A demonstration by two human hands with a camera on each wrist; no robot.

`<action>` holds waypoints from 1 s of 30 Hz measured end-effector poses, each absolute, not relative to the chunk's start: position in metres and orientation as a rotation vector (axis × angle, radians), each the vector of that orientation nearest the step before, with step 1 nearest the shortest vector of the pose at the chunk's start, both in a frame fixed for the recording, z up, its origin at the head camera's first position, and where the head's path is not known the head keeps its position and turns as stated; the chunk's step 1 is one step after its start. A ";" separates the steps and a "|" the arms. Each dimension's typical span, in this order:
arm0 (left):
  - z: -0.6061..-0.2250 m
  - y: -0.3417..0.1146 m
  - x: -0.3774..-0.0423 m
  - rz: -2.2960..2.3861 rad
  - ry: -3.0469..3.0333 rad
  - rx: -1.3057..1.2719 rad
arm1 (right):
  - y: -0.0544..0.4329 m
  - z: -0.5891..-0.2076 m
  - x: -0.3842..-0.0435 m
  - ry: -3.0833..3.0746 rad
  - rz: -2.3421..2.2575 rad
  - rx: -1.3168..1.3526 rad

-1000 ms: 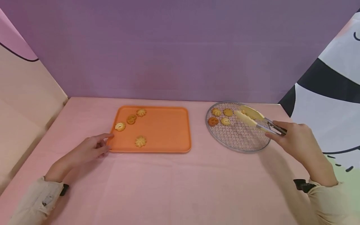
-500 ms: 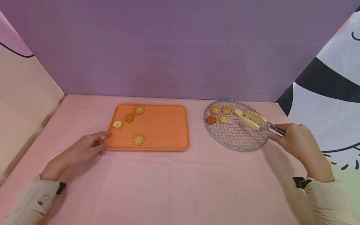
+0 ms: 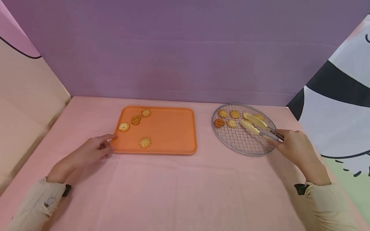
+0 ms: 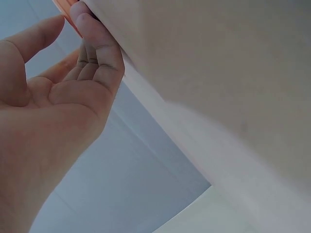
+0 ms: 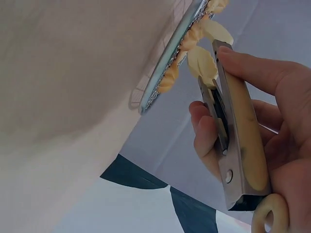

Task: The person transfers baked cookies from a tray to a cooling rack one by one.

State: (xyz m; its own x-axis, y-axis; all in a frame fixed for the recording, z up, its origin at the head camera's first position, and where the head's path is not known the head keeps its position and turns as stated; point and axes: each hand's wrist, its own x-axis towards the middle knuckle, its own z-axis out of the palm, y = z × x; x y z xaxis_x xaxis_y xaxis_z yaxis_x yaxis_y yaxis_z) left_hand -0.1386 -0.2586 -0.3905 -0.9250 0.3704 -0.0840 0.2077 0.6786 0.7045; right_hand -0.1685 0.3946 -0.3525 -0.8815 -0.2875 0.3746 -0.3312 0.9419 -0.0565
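Observation:
My right hand (image 3: 295,147) grips a pair of metal tongs (image 5: 238,121) with pale yellow tips. The tips reach low over the round wire rack (image 3: 242,150), spread apart, with part of a cookie (image 3: 248,122) visible between them. Left of the tips on the rack lie a flower-shaped cookie (image 3: 223,113), a round cookie (image 3: 235,114), a red-brown pretzel-shaped cookie (image 3: 219,123) and a pale cookie (image 3: 232,124). Another cookie (image 3: 258,117) shows behind the tongs. At the left, my left hand (image 3: 92,149) touches the orange tray's (image 3: 173,134) left front corner, thumb and fingers apart.
On the tray, a swirl cookie (image 3: 124,127), a pretzel-shaped cookie (image 3: 136,120) and a flower-shaped cookie (image 3: 145,113) sit toward the back left. A second flower-shaped cookie (image 3: 145,142) lies nearer its front. A purple wall (image 3: 185,57) rises behind the pink table (image 3: 173,192).
The right hand and tongs have come left and nearer over the rack, from its back right part. The left hand stays at the tray's corner. The cookies on the tray lie as before.

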 end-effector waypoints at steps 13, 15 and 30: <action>-0.386 -0.252 -0.121 1.096 2.683 0.414 | 0.402 -0.344 -0.168 -2.775 0.220 0.387; -0.385 -0.250 -0.117 1.095 2.688 0.416 | 0.402 -0.342 -0.167 -2.801 0.231 0.360; -0.381 -0.244 -0.105 1.081 2.701 0.392 | 0.377 -0.331 -0.162 -2.817 0.319 0.386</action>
State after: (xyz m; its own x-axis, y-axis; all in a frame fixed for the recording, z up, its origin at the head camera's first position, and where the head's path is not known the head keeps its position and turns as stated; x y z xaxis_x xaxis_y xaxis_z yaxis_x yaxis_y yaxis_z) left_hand -0.1053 -0.2443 -0.3808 -0.9436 0.3184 -0.0910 0.1677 0.6965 0.6977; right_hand -0.1617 0.3766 -0.3306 -0.9252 -0.2293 0.3025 -0.2912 0.9400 -0.1779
